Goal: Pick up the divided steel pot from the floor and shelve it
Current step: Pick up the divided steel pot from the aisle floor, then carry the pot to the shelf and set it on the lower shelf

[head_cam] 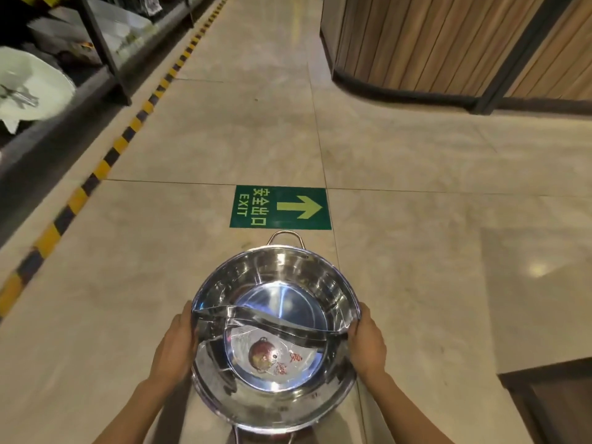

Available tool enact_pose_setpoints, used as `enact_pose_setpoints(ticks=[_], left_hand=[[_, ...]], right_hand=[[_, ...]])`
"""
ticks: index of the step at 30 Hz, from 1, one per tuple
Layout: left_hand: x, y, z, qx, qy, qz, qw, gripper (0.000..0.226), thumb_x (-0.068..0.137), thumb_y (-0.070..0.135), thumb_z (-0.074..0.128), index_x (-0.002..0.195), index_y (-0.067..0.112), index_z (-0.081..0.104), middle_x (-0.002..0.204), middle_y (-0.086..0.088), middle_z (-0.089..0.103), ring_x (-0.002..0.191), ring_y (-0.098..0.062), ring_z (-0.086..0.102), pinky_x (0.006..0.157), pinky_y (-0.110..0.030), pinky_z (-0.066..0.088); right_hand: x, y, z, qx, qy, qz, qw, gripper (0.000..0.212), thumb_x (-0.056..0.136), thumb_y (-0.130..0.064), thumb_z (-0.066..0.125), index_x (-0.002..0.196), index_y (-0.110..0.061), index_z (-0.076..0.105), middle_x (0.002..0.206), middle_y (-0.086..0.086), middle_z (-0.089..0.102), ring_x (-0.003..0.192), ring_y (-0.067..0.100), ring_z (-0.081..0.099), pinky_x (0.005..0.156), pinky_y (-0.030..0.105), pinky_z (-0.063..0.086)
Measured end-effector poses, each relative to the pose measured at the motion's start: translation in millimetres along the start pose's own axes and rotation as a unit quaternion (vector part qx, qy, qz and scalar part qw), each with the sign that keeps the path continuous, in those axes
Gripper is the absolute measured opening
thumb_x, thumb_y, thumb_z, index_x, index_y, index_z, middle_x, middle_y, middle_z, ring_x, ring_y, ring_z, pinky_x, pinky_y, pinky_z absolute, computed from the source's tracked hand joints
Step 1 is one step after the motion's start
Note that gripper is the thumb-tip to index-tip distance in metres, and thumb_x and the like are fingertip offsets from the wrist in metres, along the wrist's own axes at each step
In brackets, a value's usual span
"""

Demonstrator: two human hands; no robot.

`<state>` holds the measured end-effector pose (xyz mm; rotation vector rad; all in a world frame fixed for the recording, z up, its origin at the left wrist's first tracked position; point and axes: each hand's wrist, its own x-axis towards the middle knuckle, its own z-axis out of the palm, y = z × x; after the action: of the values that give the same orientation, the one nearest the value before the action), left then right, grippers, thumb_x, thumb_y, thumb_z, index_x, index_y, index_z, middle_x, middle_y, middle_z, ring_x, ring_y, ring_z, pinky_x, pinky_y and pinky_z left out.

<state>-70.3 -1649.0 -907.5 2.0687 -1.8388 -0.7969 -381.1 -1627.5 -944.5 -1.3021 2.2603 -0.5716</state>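
The divided steel pot (275, 283) is round and shiny, with a curved partition across its middle and a loop handle at its far side. A red sticker lies in the near compartment. It sits low in the middle of the view, above the tiled floor. My left hand (174, 344) grips the pot's left rim and wall. My right hand (368, 342) grips the right rim at the partition's end. The pot's near handle is partly cut off at the bottom edge.
A dark metal shelf rack (105, 49) with white dishes (28, 88) runs along the left, bordered by yellow-black floor tape (105, 161). A green exit sign sticker (280, 208) lies on the floor ahead. A wooden slatted wall (448, 43) curves at the upper right.
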Motion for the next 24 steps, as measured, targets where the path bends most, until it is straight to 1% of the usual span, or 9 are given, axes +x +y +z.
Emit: enact_pose_setpoints(ticks=[3,5,7,10,15,17,19,22,24], left_hand=[[2.3,3.8,-5.0,-0.027,0.014,0.013,0.999,0.037,0.089,0.003,0.049,0.125,0.009,0.046,0.104,-0.020,0.064,0.089,-0.033,0.058,0.077,-0.039,0.046],[3.5,10.0,-15.0,-0.029,0.016,0.013,0.999,0.037,0.085,-0.005,0.050,0.120,0.007,0.051,0.101,-0.022,0.066,0.089,-0.037,0.059,0.076,-0.039,0.046],[5.3,21.0,-37.8,-0.029,0.021,0.007,0.999,0.039,0.082,-0.008,0.051,0.118,0.005,0.052,0.102,-0.024,0.066,0.092,-0.041,0.059,0.079,-0.043,0.048],[0.5,47.4,-93.6,-0.032,0.036,0.002,0.999,0.042,0.080,-0.007,0.053,0.120,0.007,0.053,0.100,-0.024,0.066,0.092,-0.041,0.059,0.080,-0.045,0.049],[-25.8,107.3,-228.0,-0.031,0.092,0.003,0.995,0.043,0.080,-0.003,0.057,0.121,0.010,0.052,0.095,-0.022,0.067,0.087,-0.040,0.059,0.074,-0.041,0.047],[-42.4,133.3,-291.9,-0.040,0.110,-0.005,0.993,0.040,0.082,-0.001,0.058,0.121,0.009,0.053,0.097,-0.021,0.066,0.090,-0.040,0.060,0.076,-0.042,0.048],[-62.2,158.9,-360.1,-0.052,0.129,-0.031,0.990,0.042,0.082,-0.002,0.056,0.122,0.008,0.052,0.105,-0.022,0.066,0.097,-0.041,0.060,0.082,-0.044,0.050],[-106.6,198.8,-463.7,-0.069,0.162,-0.063,0.982,0.054,0.080,-0.006,0.056,0.131,0.009,0.047,0.115,-0.023,0.064,0.104,-0.041,0.059,0.086,-0.044,0.049],[-144.0,222.6,-527.7,-0.087,0.183,-0.066,0.977,0.056,0.079,-0.007,0.057,0.133,0.008,0.046,0.118,-0.023,0.063,0.106,-0.040,0.059,0.088,-0.045,0.049]], right_hand=[[0.1,-3.8,-4.2,-0.021,-0.002,0.019,1.000,0.034,0.090,-0.008,0.043,0.122,-0.019,0.044,0.081,0.003,0.059,0.070,0.025,0.052,0.064,0.030,0.037],[-2.1,-10.2,-13.1,-0.022,0.000,0.022,1.000,0.033,0.089,-0.008,0.044,0.121,-0.017,0.047,0.092,0.012,0.068,0.078,0.033,0.059,0.065,0.030,0.036],[-5.0,-26.8,-32.2,-0.013,0.010,0.011,1.000,0.030,0.089,-0.009,0.045,0.118,-0.016,0.050,0.096,0.015,0.070,0.085,0.036,0.063,0.065,0.030,0.036],[-10.0,-67.9,-80.5,0.004,0.014,-0.012,1.000,0.027,0.092,-0.009,0.043,0.117,-0.014,0.052,0.092,0.016,0.070,0.082,0.036,0.063,0.065,0.031,0.039],[-19.2,-172.0,-192.4,0.054,-0.028,-0.086,0.994,0.028,0.096,-0.010,0.042,0.122,-0.010,0.050,0.099,0.018,0.069,0.089,0.038,0.063,0.068,0.033,0.044],[-30.3,-225.0,-246.3,0.076,-0.064,-0.125,0.987,0.030,0.097,-0.023,0.042,0.123,-0.009,0.048,0.104,0.016,0.068,0.092,0.037,0.063,0.071,0.034,0.045],[-43.9,-282.9,-302.3,0.083,-0.103,-0.158,0.979,0.043,0.094,-0.039,0.040,0.122,-0.008,0.048,0.104,0.013,0.066,0.090,0.032,0.062,0.069,0.030,0.041],[-70.3,-369.3,-386.6,0.083,-0.158,-0.213,0.961,0.040,0.093,-0.025,0.053,0.128,-0.007,0.044,0.117,0.013,0.061,0.105,0.032,0.059,0.079,0.028,0.039],[-92.5,-424.6,-440.4,0.083,-0.203,-0.251,0.943,0.054,0.082,-0.029,0.058,0.129,-0.009,0.043,0.118,0.009,0.058,0.107,0.027,0.057,0.082,0.026,0.038]])
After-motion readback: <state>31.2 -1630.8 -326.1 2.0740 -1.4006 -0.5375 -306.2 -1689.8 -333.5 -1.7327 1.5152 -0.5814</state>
